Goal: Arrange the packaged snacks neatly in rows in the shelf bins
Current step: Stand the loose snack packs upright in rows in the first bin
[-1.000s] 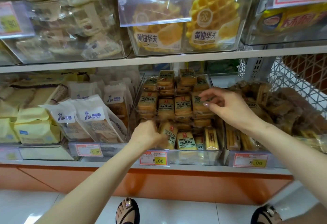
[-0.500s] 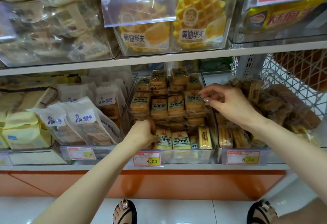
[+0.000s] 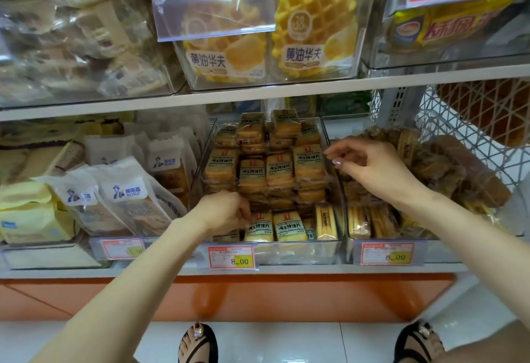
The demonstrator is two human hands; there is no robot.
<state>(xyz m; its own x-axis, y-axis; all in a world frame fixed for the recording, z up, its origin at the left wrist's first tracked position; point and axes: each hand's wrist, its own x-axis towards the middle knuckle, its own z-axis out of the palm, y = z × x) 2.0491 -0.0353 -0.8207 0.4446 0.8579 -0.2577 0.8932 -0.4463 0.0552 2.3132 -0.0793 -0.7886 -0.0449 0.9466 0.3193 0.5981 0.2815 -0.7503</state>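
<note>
I stood by the shelf and took the clear middle bin (image 3: 301, 255) as my mark. It was packed with wrapped toast-slice packs (image 3: 279, 170), stacked flat in columns at its back and middle, with a front row standing upright behind its front wall. One pack at the right end of that front row (image 3: 325, 220) stood turned edge-on.

The person's left hand (image 3: 226, 213) was down in the bin's front left corner. Its fingers were curled over the top edge of the front-row pack (image 3: 259, 228) there and gripped it.

The right hand (image 3: 375, 167) hung at the bin's right wall, palm down and fingers bent. Thumb and forefinger had closed almost together at the wrapper edge of the right-column pack (image 3: 308, 162). I could not tell whether they actually had hold of the wrapper.

Left of the bin lay white bread bags (image 3: 129, 199). Right of it stood another bin of brown wrapped snacks (image 3: 430, 167). Above it, on the next shelf, were butter waffle packs (image 3: 315, 27). A price tag (image 3: 231, 258) reading 8.00 hung on the bin's front.
</note>
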